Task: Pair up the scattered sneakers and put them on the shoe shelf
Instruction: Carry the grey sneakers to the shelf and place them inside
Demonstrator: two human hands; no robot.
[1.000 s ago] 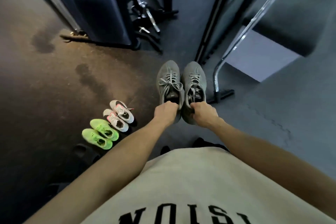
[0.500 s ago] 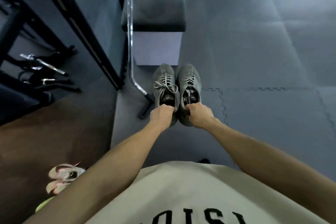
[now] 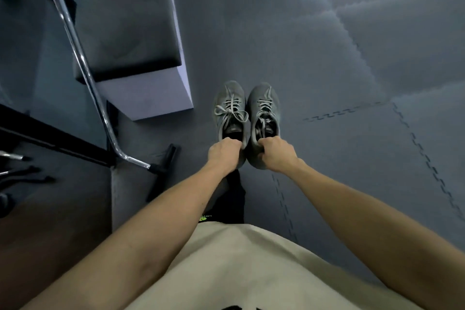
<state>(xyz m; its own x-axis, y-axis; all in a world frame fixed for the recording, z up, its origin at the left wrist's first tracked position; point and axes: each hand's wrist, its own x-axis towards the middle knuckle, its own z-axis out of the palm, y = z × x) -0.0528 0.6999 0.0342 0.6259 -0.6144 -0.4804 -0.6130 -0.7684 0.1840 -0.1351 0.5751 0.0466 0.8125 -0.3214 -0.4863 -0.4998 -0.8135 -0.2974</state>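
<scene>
Two grey sneakers with pale laces hang side by side in front of me, toes pointing away, above the grey mat floor. My left hand (image 3: 222, 155) grips the heel collar of the left grey sneaker (image 3: 230, 107). My right hand (image 3: 275, 155) grips the heel collar of the right grey sneaker (image 3: 264, 106). The two shoes touch along their inner sides. No shoe shelf is in view.
A padded bench (image 3: 130, 33) with a pale end face stands at the upper left, beside a chrome bent tube (image 3: 83, 65) and a black frame (image 3: 50, 138). Interlocking grey floor mats (image 3: 364, 58) spread to the right. Brown floor (image 3: 37, 246) lies at the lower left.
My view has swung right, carrying the grey pair along; the green and pink sneakers on the floor have left the frame. The bench now sits further left. Both grips are unchanged.
</scene>
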